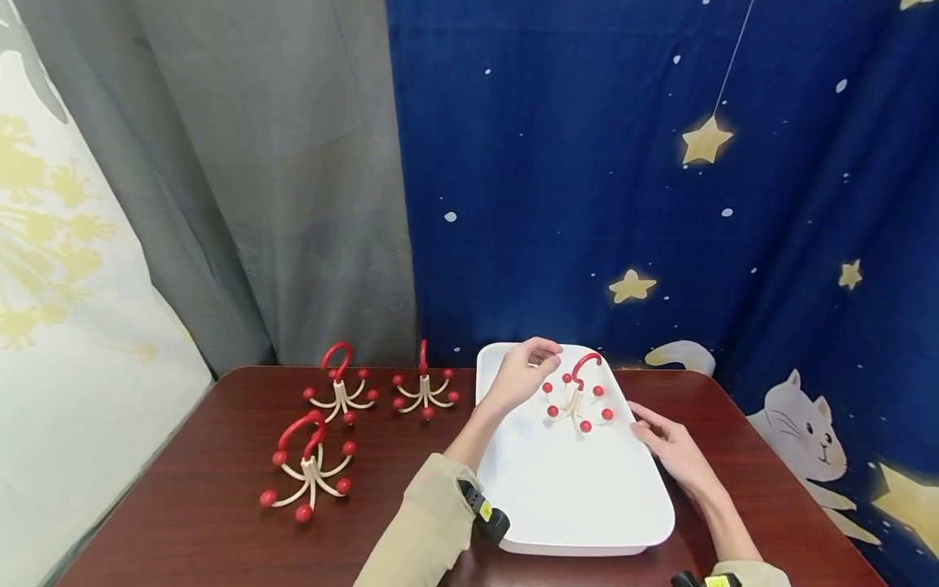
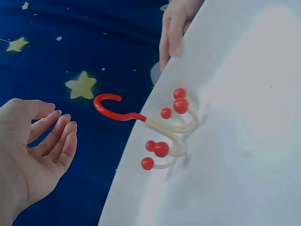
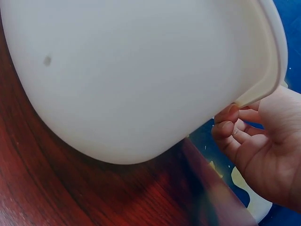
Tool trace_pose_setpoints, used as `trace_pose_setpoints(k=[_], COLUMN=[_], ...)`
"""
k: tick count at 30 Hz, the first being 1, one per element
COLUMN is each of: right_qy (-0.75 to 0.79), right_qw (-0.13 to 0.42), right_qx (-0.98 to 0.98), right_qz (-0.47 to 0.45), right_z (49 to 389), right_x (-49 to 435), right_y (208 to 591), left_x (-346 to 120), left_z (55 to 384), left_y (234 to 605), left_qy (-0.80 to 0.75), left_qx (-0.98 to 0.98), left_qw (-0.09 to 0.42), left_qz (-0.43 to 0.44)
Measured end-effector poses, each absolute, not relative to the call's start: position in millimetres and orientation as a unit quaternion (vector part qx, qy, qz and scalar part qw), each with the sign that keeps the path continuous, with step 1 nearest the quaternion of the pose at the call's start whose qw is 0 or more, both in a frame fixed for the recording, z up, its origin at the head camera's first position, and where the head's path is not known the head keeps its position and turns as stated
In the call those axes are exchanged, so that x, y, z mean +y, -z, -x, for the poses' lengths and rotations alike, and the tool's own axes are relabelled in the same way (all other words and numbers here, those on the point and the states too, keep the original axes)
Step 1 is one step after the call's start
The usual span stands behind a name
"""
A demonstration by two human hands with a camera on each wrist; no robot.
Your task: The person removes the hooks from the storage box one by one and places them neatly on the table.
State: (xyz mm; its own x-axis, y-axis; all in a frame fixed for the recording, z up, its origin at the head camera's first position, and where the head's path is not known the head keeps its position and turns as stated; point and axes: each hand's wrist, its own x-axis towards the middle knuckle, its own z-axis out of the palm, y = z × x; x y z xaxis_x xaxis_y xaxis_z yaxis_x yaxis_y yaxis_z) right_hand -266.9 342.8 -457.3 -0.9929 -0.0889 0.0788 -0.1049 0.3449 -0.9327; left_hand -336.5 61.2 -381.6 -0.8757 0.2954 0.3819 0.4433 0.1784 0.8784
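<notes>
A hooked piece, with a red hook on a cream stem [image 1: 575, 399] and several curved cream arms tipped with red balls, stands on a white plastic tray [image 1: 565, 497]. Just left of it, my left hand [image 1: 524, 371] hovers over the tray with nothing in it. Its fingers bend loosely, apart from the red hook [image 2: 113, 114] in the left wrist view. Along the tray's right edge, my right hand [image 1: 678, 448] holds the rim. In the right wrist view, fingertips [image 3: 228, 113] touch the tray edge, with the contact partly hidden.
On the left of the dark red table [image 1: 198, 489] stand more hooked pieces: one in front [image 1: 310, 469], one behind it [image 1: 340, 391] and another [image 1: 424, 387] nearer the tray. Behind the table hang a grey curtain [image 1: 293, 204] and a blue starry one [image 1: 550, 163].
</notes>
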Motion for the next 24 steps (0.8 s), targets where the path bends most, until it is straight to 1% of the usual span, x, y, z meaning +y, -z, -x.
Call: trace_pose_setpoints(k=[10,16,21,24], right_qy=[-0.576,-0.575,-0.577,-0.577], right_qw=[0.014,0.015,0.014,0.017], right_qx=[-0.815,-0.817,-0.815,-0.815], right_qz=[-0.055,-0.044,-0.044,-0.044], right_z=[265,266,267,266], right_x=[340,338,339,340], right_y=[458,458,458,458], left_x=[89,104,112,114], left_z=[343,345,346,347], left_y=[403,409,412,413], left_qy=[0.588,0.568,0.554,0.546], left_qx=[-0.775,-0.797,-0.808,-0.812], left_qw=[0.053,0.056,0.052,0.06], left_qz=[0.225,0.199,0.196,0.195])
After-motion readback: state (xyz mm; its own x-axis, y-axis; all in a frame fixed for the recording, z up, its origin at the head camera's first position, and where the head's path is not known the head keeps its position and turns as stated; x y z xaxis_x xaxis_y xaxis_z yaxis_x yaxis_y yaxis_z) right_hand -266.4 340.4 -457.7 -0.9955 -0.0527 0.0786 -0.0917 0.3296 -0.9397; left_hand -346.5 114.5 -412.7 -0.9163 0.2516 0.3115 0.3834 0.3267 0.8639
